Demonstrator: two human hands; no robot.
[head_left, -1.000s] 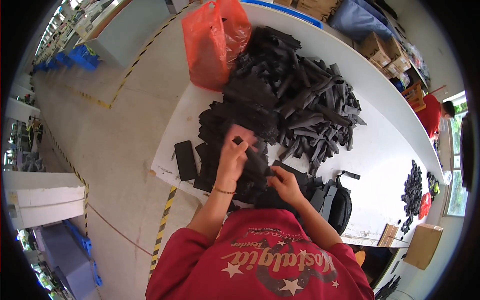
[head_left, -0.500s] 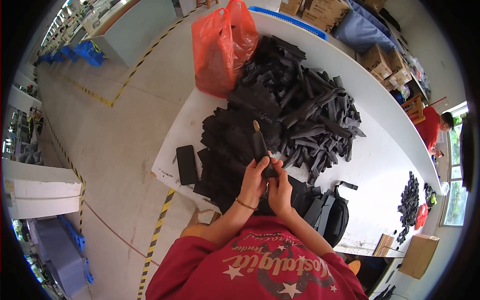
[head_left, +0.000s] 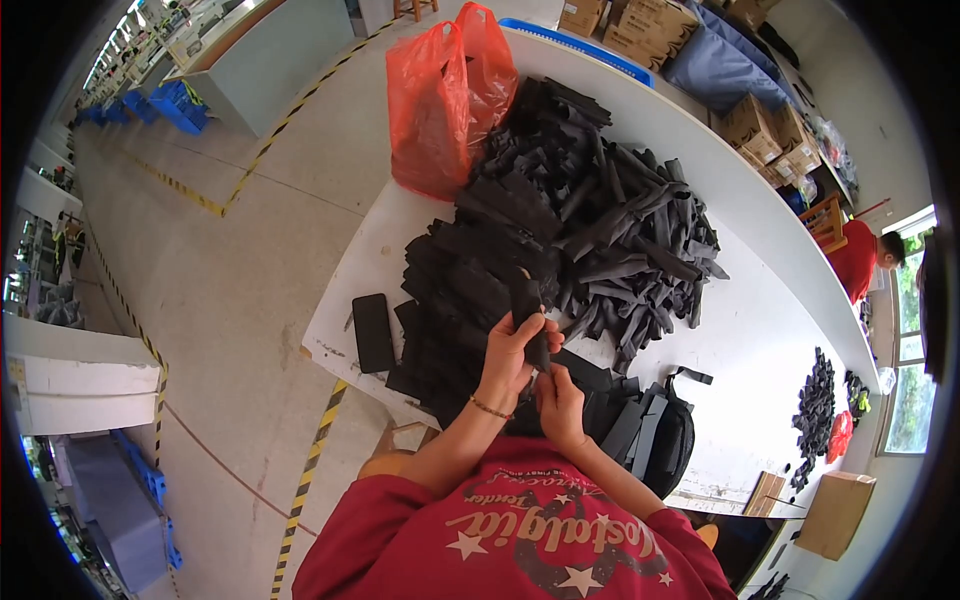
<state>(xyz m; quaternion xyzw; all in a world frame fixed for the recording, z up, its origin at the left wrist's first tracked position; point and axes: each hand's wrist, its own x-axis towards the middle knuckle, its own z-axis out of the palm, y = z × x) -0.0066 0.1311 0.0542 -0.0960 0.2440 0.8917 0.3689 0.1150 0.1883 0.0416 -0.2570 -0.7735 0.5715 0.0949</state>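
My left hand [head_left: 510,358] is closed around a narrow black fabric sleeve [head_left: 526,298], held upright over the table. A small pale tip shows at the sleeve's far end; what it belongs to is mostly hidden inside. At the near end, my right hand [head_left: 562,408] has its fingers pinched together against the sleeve's bottom; what exactly they grip is covered. Flat black fabric pieces [head_left: 450,285] lie layered beneath and left of my hands. Beyond them, to the right, rises a heap of narrow black fabric pieces [head_left: 650,235], many of them rolled or folded.
A black phone [head_left: 374,333] lies at the white table's [head_left: 765,330] left edge. Behind the layered pieces stands a red plastic bag [head_left: 425,130]. A black bag with straps [head_left: 676,435] sits right of my right arm. Another person in red [head_left: 855,262] is at the far right.
The pale tip, longer and brass-coloured before, has sunk mostly into the sleeve. My right hand has slid down to the sleeve's near end, while my left hand still grips it.
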